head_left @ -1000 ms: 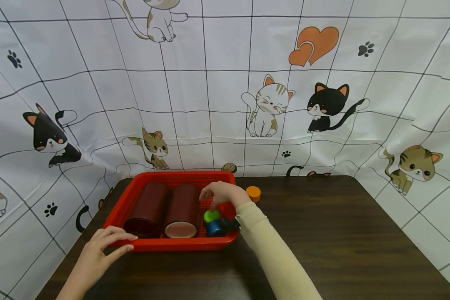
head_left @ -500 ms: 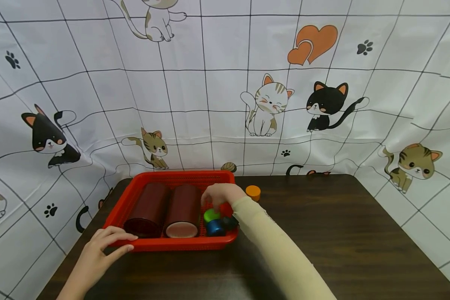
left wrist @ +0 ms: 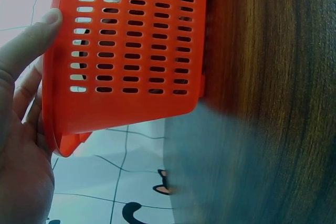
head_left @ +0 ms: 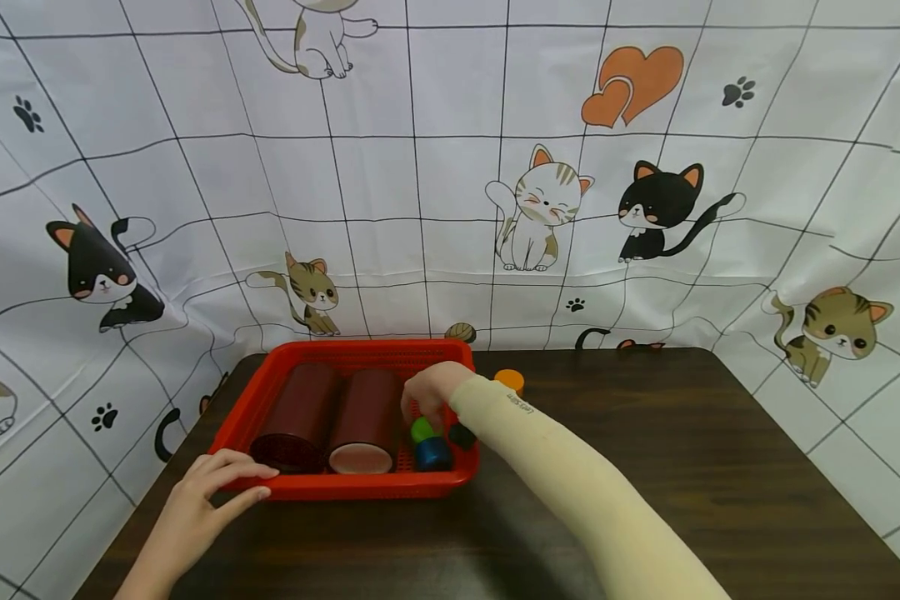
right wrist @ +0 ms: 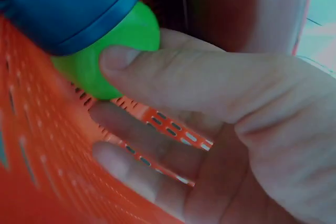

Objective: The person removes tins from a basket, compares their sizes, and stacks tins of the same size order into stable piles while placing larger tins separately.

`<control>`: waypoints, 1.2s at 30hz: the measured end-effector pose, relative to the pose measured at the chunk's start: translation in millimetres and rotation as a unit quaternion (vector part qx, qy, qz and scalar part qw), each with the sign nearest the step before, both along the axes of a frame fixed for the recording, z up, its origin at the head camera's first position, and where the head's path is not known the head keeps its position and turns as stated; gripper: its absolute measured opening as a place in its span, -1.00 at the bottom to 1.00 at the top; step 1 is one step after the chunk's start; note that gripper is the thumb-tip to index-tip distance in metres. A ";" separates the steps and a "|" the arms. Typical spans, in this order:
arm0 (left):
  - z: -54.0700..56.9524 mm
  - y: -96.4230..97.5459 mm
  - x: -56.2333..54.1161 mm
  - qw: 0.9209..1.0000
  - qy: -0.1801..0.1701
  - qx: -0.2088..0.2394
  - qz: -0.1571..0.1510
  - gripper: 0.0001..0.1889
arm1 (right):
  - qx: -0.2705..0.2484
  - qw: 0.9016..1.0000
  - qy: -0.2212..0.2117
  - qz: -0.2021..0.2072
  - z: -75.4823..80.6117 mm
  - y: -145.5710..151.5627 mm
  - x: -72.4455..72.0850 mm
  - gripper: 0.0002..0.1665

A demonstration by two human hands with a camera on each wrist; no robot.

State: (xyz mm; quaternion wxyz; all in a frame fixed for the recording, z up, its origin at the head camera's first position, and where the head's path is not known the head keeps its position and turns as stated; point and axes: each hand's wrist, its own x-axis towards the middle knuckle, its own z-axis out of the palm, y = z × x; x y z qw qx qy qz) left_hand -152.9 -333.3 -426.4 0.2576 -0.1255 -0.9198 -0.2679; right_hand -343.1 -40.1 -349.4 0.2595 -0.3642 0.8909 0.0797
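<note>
A red plastic basket (head_left: 345, 486) stands on the table, and my left hand (head_left: 208, 500) grips its front left rim. In the left wrist view, the thumb (left wrist: 39, 35) lies on the rim's outer side. My right hand (head_left: 437, 392) is down in the right side of the basket. It pinches a round green cap (right wrist: 134, 35) between thumb and forefinger, the other fingers spread below. A shiny blue cap-like piece (head_left: 432, 455) lies against the green cap. Beside them is a small dark round piece (head_left: 461, 436), partly covered by the sleeve.
Two dark maroon cylinders (head_left: 300, 412) lie side by side in the basket's left and middle. An orange cap (head_left: 510, 381) sits on the dark wooden table (head_left: 630, 467), right of the basket. A cat-print sheet (head_left: 450, 183) hangs behind and around the table.
My right hand has lowered onto the green cap, its forearm swinging to the right. The green cap has tilted and the blue piece has shifted slightly. The left hand has stayed on the rim.
</note>
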 end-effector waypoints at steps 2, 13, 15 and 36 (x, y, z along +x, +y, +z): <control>0.2 -0.1 0.5 1.000 -0.002 0.002 0.000 -0.62 | 0.008 1.000 0.006 0.003 0.6 -1.1 3.0 -0.40; 1.2 0.0 0.6 1.000 -0.009 0.002 0.001 -0.64 | 0.006 1.000 0.022 0.008 -6.1 -7.7 11.2 -0.46; 1.0 -0.4 0.5 1.000 -0.009 0.001 0.001 -0.64 | 0.003 1.000 0.014 0.006 -7.4 -8.3 10.4 -0.51; 0.6 0.3 0.4 1.000 -0.012 -0.006 0.010 -0.65 | -0.026 0.994 -0.099 -0.028 7.4 -0.9 -12.3 -0.48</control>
